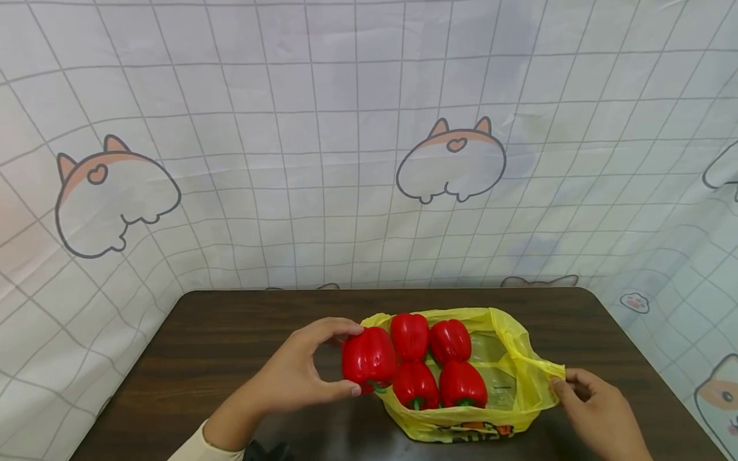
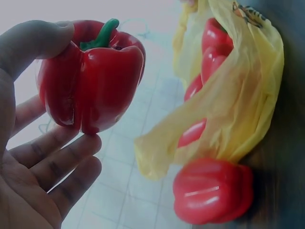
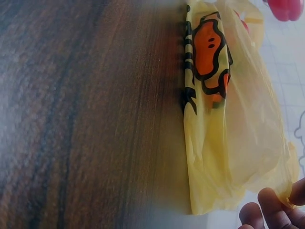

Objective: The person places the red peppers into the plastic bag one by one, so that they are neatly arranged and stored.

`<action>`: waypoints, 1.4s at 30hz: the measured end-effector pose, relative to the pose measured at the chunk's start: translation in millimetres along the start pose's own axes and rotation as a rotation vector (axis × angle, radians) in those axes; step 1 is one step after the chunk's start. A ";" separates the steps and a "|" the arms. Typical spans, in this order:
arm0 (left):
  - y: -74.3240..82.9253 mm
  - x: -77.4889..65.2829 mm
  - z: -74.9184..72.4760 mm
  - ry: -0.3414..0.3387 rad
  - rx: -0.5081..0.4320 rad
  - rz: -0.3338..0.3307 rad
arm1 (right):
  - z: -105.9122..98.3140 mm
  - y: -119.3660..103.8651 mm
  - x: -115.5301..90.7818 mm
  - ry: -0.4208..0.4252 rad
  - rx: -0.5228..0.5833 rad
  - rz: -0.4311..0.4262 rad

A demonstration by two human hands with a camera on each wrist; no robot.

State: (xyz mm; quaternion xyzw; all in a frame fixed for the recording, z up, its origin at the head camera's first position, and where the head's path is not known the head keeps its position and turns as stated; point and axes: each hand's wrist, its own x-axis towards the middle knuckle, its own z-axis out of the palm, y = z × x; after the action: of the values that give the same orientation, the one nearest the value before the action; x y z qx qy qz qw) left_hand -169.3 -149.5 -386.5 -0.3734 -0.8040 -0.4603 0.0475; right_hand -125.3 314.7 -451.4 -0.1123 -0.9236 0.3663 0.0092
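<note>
My left hand [image 1: 294,371] grips a red bell pepper [image 1: 369,358] between thumb and fingers, just above the left rim of a yellow plastic bag [image 1: 426,426]. The green stem [image 2: 102,36] of this pepper shows in the left wrist view. Several red bell peppers [image 1: 463,384] sit in the left part of the open bag. Another red bell pepper [image 2: 213,192] lies outside the bag in the left wrist view; the head view mostly hides it. My right hand [image 1: 602,410] pinches the bag's right edge and holds it outward; in the right wrist view only its fingers [image 3: 271,207] show.
The bag stands on a dark wooden table [image 1: 230,326], near its front. A white grid-patterned cloth [image 1: 323,160] with cartoon animals hangs behind and at the sides. A dark object [image 1: 268,451] shows at the bottom edge by the left sleeve.
</note>
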 end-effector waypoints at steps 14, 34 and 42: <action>10.1 22.3 18.4 -0.046 -0.047 -0.054 | -0.5 -3.7 0.5 -0.009 0.003 0.004; 10.8 45.0 45.2 -0.118 -0.053 0.008 | 1.0 -3.0 0.0 -0.010 0.008 0.018; 14.7 54.1 58.5 -0.138 -0.065 -0.020 | 1.3 -1.8 -2.1 -0.003 0.007 0.012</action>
State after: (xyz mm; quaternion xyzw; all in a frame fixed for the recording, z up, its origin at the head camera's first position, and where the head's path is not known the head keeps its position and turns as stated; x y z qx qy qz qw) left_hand -182.9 -69.7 -386.9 -0.3976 -0.7936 -0.4600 -0.0246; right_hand -123.7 312.1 -451.0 -0.1174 -0.9216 0.3698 0.0060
